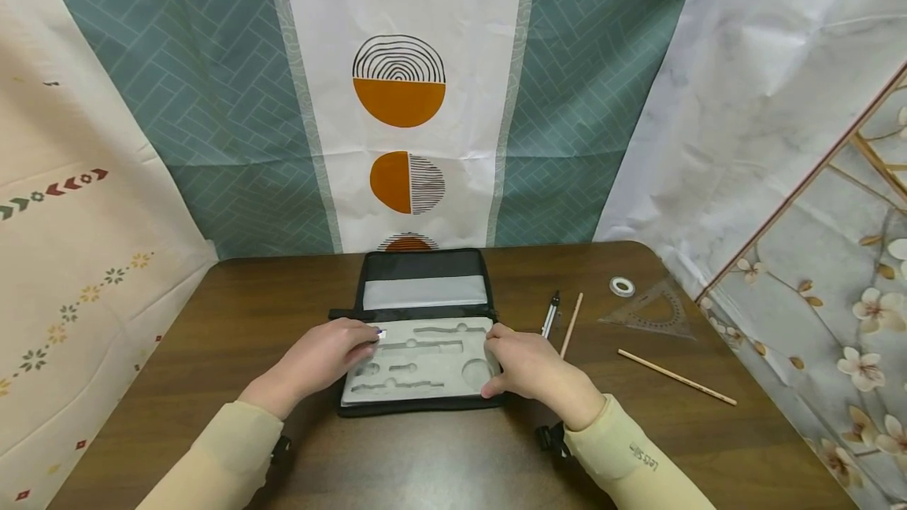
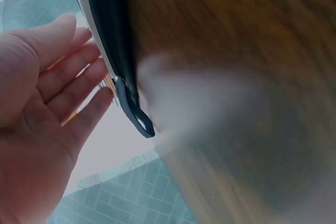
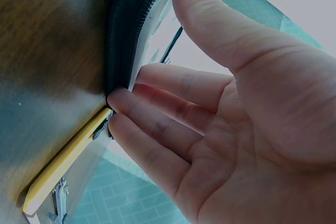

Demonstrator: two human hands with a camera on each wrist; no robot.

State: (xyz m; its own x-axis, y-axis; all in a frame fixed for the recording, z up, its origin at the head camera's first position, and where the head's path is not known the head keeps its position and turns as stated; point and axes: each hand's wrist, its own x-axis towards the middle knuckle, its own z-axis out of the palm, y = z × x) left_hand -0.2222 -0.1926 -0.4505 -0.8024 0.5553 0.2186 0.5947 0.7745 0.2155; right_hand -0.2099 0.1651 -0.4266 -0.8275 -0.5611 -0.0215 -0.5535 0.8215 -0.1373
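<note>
An unzipped black case (image 1: 428,266) lies spread on the table, a pale grey tray (image 1: 425,368) with cut-out recesses in its near half. At the tray's left side is my left hand (image 1: 333,352), fingers loosely extended, near a small white-and-blue piece (image 1: 381,334). The left wrist view shows those fingers (image 2: 71,80) by the case's edge, beside a black loop (image 2: 134,111). My right hand (image 1: 534,368) touches the right edge. In the right wrist view its fairly straight fingers (image 3: 157,124) meet the zipped rim (image 3: 123,40), thumb at the top.
Right of the case lie a compass (image 1: 550,315), a pencil (image 1: 571,326), a small white ring (image 1: 614,287), a clear set square (image 1: 669,326) and another pencil (image 1: 676,377). The brown table (image 1: 283,282) meets hanging cloth (image 1: 241,179) at its back edge.
</note>
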